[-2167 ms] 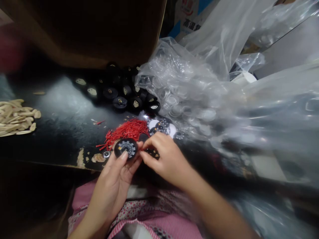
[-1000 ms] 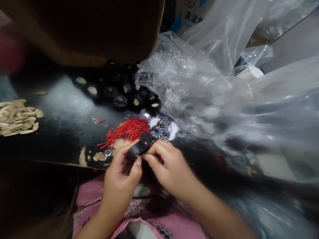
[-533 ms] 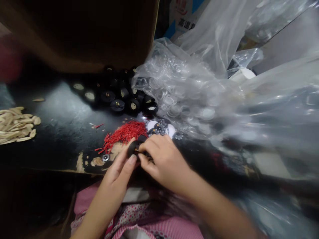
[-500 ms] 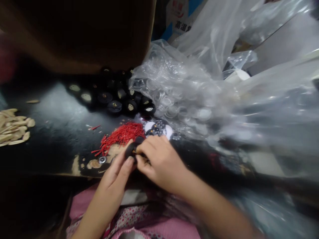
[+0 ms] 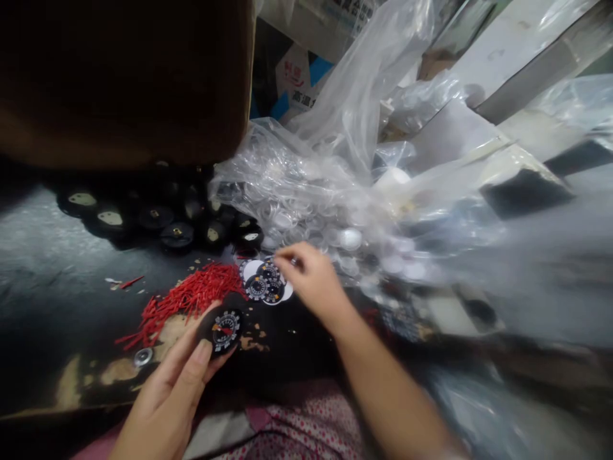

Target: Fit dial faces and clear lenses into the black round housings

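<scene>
In my left hand (image 5: pixel 175 377) is a small round black dial gauge (image 5: pixel 226 331). Its face is turned up, with white markings and a red pointer on it. My thumb rests on its rim and the fingers support it from beneath. My right hand (image 5: pixel 306 278) is apart from it, over the right edge of a cluster of black and white dial discs (image 5: pixel 258 287). The thumb and index finger of that hand are pinched together; anything between them is too small to make out. A heap of red pointers (image 5: pixel 191 294) lies just beyond the gauge.
Several black round housings (image 5: pixel 177 235) stand at the back left beneath a large dark box (image 5: pixel 124 83). Clear round covers (image 5: pixel 306 220) spill from a plastic bag (image 5: pixel 335 134) behind my right hand. A small metal ring (image 5: pixel 143 357) lies near the table's front edge.
My right hand has left the gauge and moved over to the dial discs. The gauge's face, hidden before, now shows in my left hand. The whole view has shifted.
</scene>
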The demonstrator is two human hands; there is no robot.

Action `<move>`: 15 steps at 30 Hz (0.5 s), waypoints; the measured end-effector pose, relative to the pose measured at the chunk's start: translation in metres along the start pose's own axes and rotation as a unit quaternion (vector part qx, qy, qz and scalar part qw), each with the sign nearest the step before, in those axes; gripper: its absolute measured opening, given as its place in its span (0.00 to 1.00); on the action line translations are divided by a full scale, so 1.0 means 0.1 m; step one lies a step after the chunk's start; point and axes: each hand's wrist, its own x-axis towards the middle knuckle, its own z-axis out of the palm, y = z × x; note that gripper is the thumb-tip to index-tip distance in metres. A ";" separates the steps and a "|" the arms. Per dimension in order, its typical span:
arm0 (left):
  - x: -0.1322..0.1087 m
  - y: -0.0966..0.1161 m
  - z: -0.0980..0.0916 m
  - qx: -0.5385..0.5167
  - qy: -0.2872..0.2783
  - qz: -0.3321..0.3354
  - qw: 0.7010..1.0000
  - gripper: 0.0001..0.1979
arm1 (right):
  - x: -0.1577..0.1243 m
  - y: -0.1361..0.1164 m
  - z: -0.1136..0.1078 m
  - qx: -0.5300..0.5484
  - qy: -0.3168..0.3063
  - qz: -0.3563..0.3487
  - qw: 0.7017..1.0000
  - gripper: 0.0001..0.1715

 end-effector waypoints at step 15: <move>0.00 0.15 0.22 -0.168 -0.095 -0.071 0.979 0.15 | -0.21 -0.07 0.02 0.139 -0.040 0.022 0.989 0.15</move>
